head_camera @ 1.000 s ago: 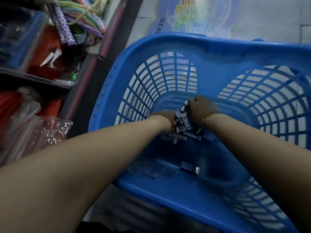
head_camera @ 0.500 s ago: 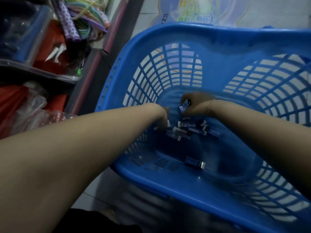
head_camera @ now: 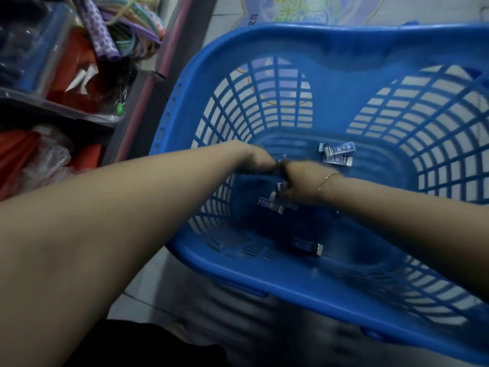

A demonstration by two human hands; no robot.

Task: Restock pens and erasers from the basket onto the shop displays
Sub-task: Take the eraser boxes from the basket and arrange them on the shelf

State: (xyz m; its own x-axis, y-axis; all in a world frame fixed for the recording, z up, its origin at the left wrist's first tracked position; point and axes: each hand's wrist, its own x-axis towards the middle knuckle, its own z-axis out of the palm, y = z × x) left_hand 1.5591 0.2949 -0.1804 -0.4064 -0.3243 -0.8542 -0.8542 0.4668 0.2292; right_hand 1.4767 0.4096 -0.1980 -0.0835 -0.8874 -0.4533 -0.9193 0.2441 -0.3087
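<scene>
A blue plastic basket (head_camera: 352, 46) stands on the floor, and both my hands reach down into it. Small blue-sleeved erasers lie on its floor: two or three at the far side (head_camera: 337, 154), one alone near the front wall (head_camera: 307, 246), and a loose heap (head_camera: 274, 205) under my hands. My left hand (head_camera: 258, 162) is blurred, its fingers curled, with a blue eraser end showing at its fingertips. My right hand (head_camera: 300, 185), a thin bracelet on its wrist, has its fingers curled round erasers just above the heap. The two hands touch.
Shop shelves (head_camera: 60, 109) stand at the left with red packets, clear plastic bags and a bundle of coloured tubes (head_camera: 132, 27). A tiled floor with a printed sticker (head_camera: 304, 9) lies beyond the basket. Dark clothing shows at the bottom edge.
Both hands have shifted left and nearer within the basket and now meet. A few erasers at the far side, earlier under my right hand, lie uncovered. The view has tilted.
</scene>
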